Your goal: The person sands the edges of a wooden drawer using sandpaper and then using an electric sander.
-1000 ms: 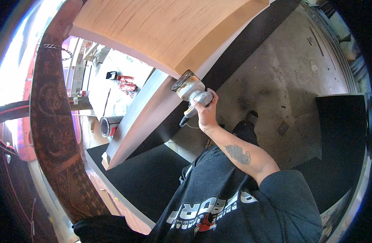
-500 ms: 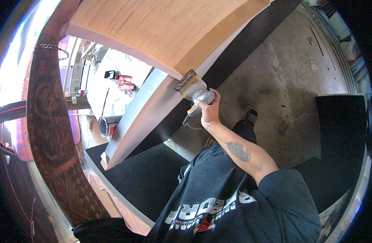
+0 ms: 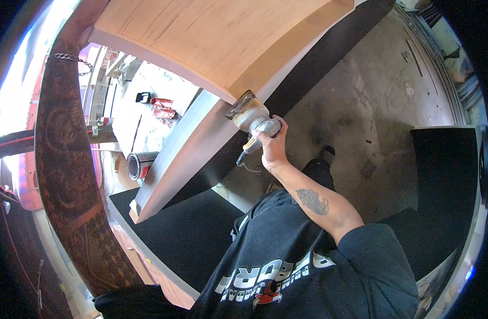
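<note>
My right hand point(image 3: 273, 143) is closed around the body of a dusty orbital sander point(image 3: 252, 116), its yellow-marked end and dark cord pointing down toward me. The sander is tilted on its side, its pad against the edge where a pale wooden panel point(image 3: 174, 37) meets a curved grey-white board point(image 3: 185, 146). My left arm stretches far up the left side, a chain bracelet at the wrist. Beside the panel's left corner, my left hand point(image 3: 89, 17) is cut off by the top of the picture, and its fingers do not show.
A can point(image 3: 142, 165) lies on its side by the curved board. Beyond, a red-and-white item point(image 3: 162, 108) and a small black one rest on a white surface point(image 3: 153, 133). Black panels point(image 3: 180, 228) stand around me, another point(image 3: 447, 170) at right. Concrete floor point(image 3: 355, 101) spreads beneath.
The sander and my right hand have shifted very slightly left along the edge. My left arm stays in nearly the same place.
</note>
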`<state>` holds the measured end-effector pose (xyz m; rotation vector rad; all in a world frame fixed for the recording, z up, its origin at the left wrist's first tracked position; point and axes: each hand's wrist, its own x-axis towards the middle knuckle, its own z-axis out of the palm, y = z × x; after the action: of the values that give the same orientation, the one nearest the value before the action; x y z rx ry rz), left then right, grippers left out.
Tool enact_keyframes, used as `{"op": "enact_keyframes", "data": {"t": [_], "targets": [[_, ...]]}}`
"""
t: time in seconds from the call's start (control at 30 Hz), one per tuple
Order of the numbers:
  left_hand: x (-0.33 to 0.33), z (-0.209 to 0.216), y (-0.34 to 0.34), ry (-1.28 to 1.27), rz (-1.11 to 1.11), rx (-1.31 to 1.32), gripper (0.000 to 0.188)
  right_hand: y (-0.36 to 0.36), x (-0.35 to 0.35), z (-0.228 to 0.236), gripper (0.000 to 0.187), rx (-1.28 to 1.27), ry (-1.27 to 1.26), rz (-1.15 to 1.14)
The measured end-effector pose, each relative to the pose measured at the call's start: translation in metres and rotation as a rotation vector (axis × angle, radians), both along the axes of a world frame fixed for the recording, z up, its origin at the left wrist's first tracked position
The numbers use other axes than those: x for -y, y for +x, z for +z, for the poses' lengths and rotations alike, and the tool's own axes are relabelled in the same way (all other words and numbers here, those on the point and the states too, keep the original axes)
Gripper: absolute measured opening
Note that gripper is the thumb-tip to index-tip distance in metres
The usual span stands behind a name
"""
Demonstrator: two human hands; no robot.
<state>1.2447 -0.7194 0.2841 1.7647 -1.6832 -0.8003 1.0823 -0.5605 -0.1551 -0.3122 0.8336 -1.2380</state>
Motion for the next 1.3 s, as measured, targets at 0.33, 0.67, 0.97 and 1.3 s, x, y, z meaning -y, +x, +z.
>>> {"op": "enact_keyframes", "data": {"t": [0.33, 0.67, 0.97, 1.3], "targets": [[0.03, -0.011, 0.006, 0.13, 0.05, -0.109, 0.047, -0.014, 0.002, -0.003, 0.076, 0.0, 0.053, -0.01], [0.062, 0.018, 0.105, 0.242, 0.02, -0.272, 0.047, 0.005, 0.0, 0.05, 0.076, -0.038, -0.158, 0.052], [0.054, 0.014, 0.105, 0.103, 0.014, -0.089, 0.048, -0.001, 0.003, 0.015, 0.077, 0.029, 0.001, 0.061], [0.042, 0.03, 0.102, 0.075, 0.04, -0.089, 0.046, 0.004, 0.002, 0.032, 0.078, 0.101, -0.003, 0.081]]}}
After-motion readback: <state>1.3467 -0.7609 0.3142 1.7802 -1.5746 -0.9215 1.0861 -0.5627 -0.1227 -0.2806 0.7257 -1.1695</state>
